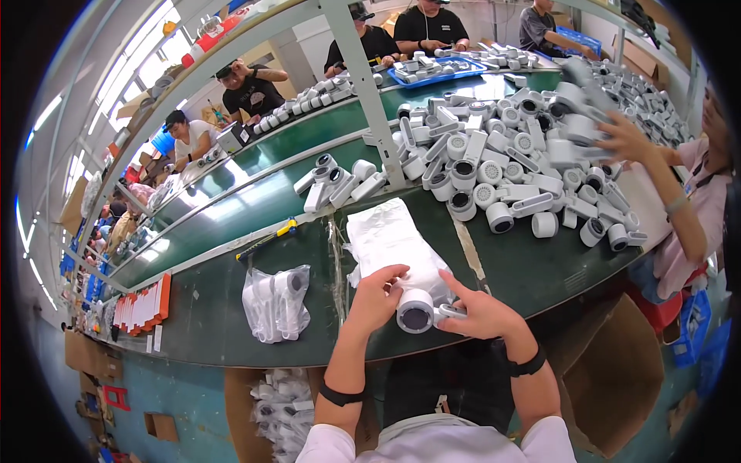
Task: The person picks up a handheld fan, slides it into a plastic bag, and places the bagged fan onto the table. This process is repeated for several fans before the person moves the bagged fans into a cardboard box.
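Note:
In front of me, at the table's near edge, is a white device (415,310) with a round body and a dark round end facing me. My right hand (485,310) grips its small side handle between thumb and fingers. My left hand (377,299) is at the device's left, fingers bent and pinched on the edge of the white plastic bags (397,231). Those bags lie flat in a stack on the green table, touching the device's far side. Left of my hands sit bagged white devices (276,303) in clear plastic.
A large heap of white and grey devices (494,162) covers the table at the right, where a co-worker's hand (624,137) reaches in. A yellow-handled cutter (266,238) lies left. Below are a carton of bagged devices (282,409) and an open carton (610,378). A post (367,92) stands ahead.

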`<act>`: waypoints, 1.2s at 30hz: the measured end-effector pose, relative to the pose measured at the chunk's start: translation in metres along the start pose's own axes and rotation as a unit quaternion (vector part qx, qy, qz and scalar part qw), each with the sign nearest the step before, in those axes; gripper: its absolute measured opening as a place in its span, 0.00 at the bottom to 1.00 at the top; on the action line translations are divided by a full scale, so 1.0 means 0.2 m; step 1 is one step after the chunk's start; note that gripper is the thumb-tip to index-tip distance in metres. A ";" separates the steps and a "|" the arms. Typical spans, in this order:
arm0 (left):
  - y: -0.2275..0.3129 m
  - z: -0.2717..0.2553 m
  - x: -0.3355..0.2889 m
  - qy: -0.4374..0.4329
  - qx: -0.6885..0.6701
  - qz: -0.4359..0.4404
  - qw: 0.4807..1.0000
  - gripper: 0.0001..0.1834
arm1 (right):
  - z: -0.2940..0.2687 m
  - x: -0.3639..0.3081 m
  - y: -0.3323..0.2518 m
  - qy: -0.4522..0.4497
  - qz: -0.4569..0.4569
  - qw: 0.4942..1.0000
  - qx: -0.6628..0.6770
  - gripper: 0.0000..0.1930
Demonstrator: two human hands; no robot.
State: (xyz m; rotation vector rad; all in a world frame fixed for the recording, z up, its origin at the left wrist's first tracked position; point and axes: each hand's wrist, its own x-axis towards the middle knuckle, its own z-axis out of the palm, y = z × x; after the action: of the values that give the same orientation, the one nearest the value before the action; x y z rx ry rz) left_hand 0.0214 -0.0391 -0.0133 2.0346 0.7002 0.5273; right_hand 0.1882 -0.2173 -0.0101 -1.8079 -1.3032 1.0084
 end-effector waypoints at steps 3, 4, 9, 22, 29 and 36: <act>-0.02 -0.03 -0.02 -0.013 -0.009 0.041 0.999 0.19 | -0.02 0.05 0.03 -0.011 -0.044 0.997 -0.063 0.45; -0.02 -0.04 -0.03 -0.016 -0.004 0.047 0.999 0.19 | -0.03 0.06 0.01 -0.036 -0.009 0.999 -0.031 0.43; 0.03 -0.05 -0.04 0.038 0.088 0.092 0.991 0.16 | 0.02 0.07 0.02 -0.003 -0.014 1.000 0.001 0.43; 0.03 -0.13 -0.03 -0.015 0.039 0.129 0.991 0.11 | -0.05 0.17 -0.04 -0.060 -0.037 0.994 -0.087 0.40; 0.06 -0.12 -0.05 0.035 0.062 0.143 0.987 0.10 | 0.05 0.15 -0.04 0.064 -0.033 0.991 -0.111 0.33; 0.11 0.03 -0.12 0.052 0.062 0.209 0.975 0.11 | 0.18 0.17 -0.05 0.185 0.013 0.983 0.015 0.31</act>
State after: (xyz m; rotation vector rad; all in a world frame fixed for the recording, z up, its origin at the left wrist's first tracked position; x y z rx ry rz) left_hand 0.0123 -0.0679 0.0002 2.2988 0.3680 0.8537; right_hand 0.1588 -0.1782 -0.0243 -1.8834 -1.0324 0.6586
